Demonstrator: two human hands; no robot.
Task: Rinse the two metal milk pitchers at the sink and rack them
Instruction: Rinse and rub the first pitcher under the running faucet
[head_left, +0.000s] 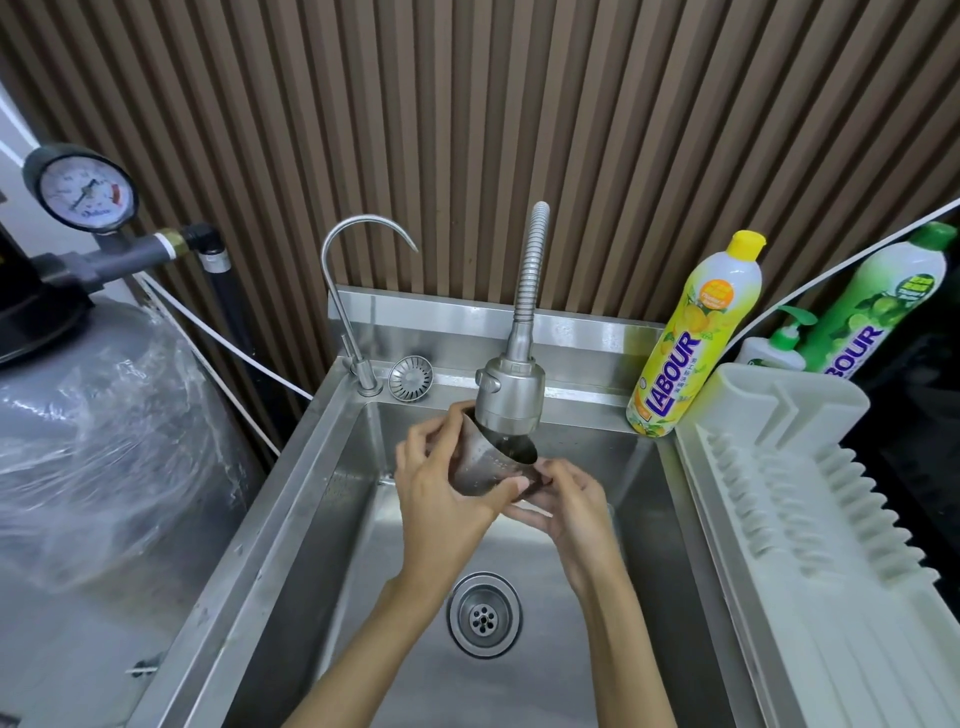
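Pitcher (485, 465), metal, one in view: held above the sink (291, 493), tilted, its open mouth turned up to the spray tap (511, 395), whose head sits just over the rim. Whether water runs, I cannot tell.
Left hand (436, 488): fingers curled round the pitcher's far left side, thumb laid across the near wall.
Right hand (569, 501): thumb and fingers pinching the pitcher's lower right end.
Drain (484, 616): in the basin floor, below and nearer than the hands.
Thin curved tap (358, 291): back left corner, with a loose strainer (410, 378) propped just beside it on the ledge.
Yellow soap bottle (691, 338): upright on the back right corner.
Dish rack (805, 493), white: along the sink's right edge; a pump bottle (779, 343) and a green soap bottle (883, 301) stand behind it.
Pressure gauge (83, 189): far left, above a tank (104, 441) wrapped in clear plastic
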